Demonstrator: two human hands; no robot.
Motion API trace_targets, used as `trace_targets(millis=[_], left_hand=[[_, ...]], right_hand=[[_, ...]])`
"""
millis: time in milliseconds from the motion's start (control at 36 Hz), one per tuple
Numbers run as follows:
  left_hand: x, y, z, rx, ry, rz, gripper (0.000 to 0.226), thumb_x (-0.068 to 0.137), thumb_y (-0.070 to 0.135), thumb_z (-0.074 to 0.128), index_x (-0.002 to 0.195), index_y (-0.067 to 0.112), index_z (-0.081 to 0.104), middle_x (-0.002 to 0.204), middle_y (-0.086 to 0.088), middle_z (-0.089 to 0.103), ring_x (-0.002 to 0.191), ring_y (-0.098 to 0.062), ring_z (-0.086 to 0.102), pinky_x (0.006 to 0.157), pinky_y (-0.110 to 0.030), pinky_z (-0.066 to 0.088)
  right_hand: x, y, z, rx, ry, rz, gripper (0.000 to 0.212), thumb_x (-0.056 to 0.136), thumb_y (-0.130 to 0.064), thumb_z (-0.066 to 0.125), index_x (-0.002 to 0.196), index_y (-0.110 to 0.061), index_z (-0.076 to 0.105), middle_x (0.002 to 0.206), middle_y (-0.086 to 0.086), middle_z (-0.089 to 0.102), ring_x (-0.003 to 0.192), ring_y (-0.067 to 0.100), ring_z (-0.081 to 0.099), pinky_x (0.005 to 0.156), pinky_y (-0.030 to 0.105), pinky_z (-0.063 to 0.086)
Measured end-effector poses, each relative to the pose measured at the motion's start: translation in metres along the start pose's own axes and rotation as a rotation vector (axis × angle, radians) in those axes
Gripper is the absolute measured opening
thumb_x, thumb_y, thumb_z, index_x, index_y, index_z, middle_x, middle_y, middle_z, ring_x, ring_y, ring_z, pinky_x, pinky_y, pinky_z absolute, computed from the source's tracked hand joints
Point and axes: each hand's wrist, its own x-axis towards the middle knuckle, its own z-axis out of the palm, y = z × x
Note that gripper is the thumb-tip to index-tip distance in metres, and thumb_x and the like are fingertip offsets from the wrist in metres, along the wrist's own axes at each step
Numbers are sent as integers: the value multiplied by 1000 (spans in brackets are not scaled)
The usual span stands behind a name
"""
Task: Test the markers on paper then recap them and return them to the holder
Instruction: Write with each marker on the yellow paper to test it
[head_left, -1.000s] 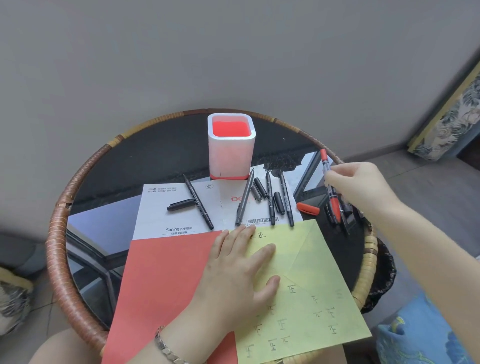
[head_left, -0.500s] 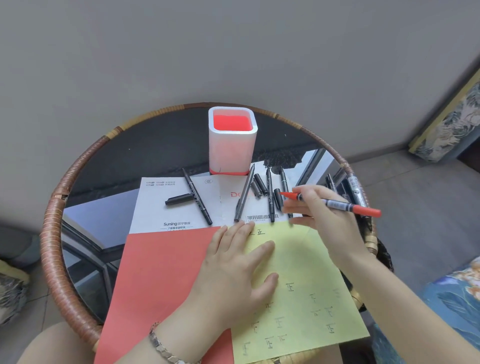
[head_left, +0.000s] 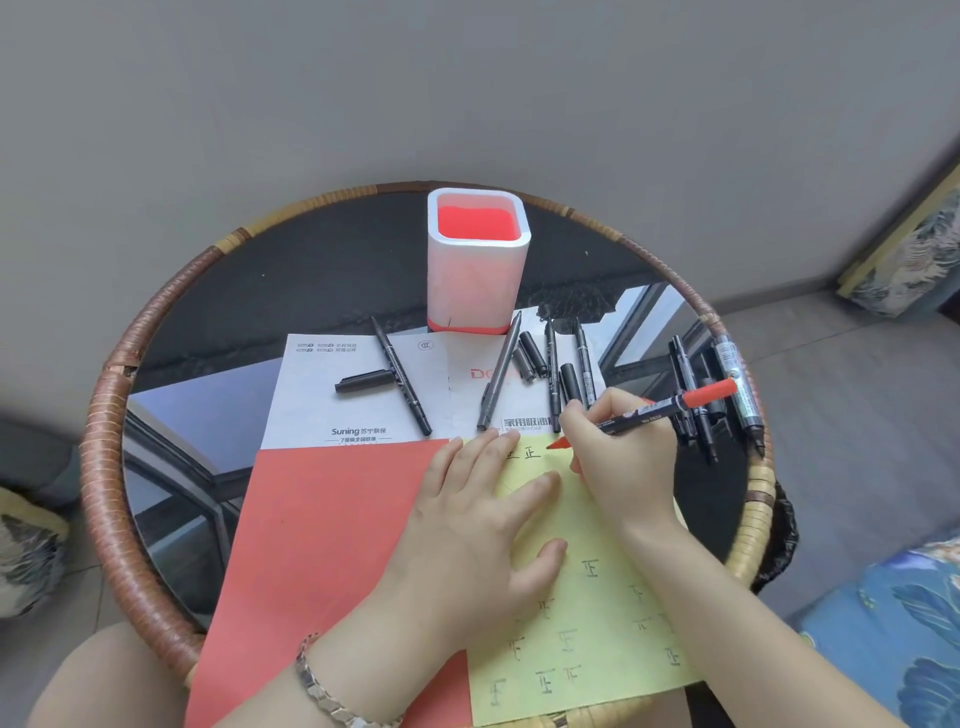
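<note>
The right hand (head_left: 618, 457) is gripping a red marker (head_left: 657, 410) with its tip touching the yellow paper (head_left: 597, 613) near the round table's (head_left: 109, 415) front-right edge, while the left hand (head_left: 478, 540) is pressing flat, fingers spread, on that sheet, the holder (head_left: 475, 270) standing at the back edge.

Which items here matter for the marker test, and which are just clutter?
In play: red marker in right hand; yellow paper pinned flat by left hand; black markers and loose caps; holder.

Lying about: red sheet; white printed leaflet; floral cushion.
</note>
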Motion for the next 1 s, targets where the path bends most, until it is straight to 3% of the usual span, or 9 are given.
trace_targets(millis=[194, 444, 528, 639, 778, 917, 1000], left_hand=[[0, 1, -1, -3, -7, -10, 44, 72, 54, 45, 107, 34, 63, 126, -10, 58, 121, -24, 45, 103, -38, 20], [-1, 2, -1, -15, -4, -7, 45, 72, 54, 45, 108, 33, 63, 126, -10, 57, 122, -22, 37, 104, -39, 19], [-1, 2, -1, -20, 6, 0, 45, 72, 54, 45, 107, 33, 63, 126, -11, 57, 122, -21, 36, 104, -39, 18], [0, 1, -1, -10, 10, 3, 44, 72, 53, 45, 106, 32, 64, 125, -11, 58, 121, -22, 36, 104, -39, 19], [0, 2, -2, -6, -2, -6, 45, 72, 54, 45, 107, 33, 64, 125, -11, 58, 121, -22, 39, 104, -39, 20], [0, 3, -3, -5, -18, -17, 46, 72, 54, 45, 107, 33, 64, 125, -11, 58, 120, -25, 47, 103, -39, 21], [0, 3, -4, 0, -25, -20, 46, 72, 54, 45, 107, 32, 65, 124, -11, 58, 119, -27, 51, 103, -40, 22]], right_hand=[[2, 3, 0, 12, 21, -14, 30, 76, -6, 60, 51, -2, 43, 43, 9, 48, 33, 5, 43, 47, 18, 37], [2, 4, 0, -20, 11, -50, 29, 75, -5, 60, 50, -1, 46, 40, 6, 48, 33, 5, 45, 47, 15, 37], [3, 6, 0, -27, 13, -57, 31, 74, -6, 60, 47, -5, 45, 34, -2, 46, 35, 6, 45, 48, 16, 38], [3, 8, 0, -80, 15, -95, 30, 73, -8, 61, 47, -4, 45, 34, -5, 49, 42, 13, 48, 55, 26, 41], [3, 8, 0, -95, 45, -94, 26, 67, -21, 55, 50, -2, 48, 42, 11, 52, 54, 35, 54, 60, 35, 45], [3, 7, -2, -73, 34, -65, 28, 73, -8, 60, 49, -5, 47, 40, 3, 49, 45, 19, 47, 57, 28, 40], [4, 8, -2, -97, 22, -64, 27, 73, -9, 60, 49, -4, 48, 35, -3, 48, 45, 17, 48, 57, 28, 41]])
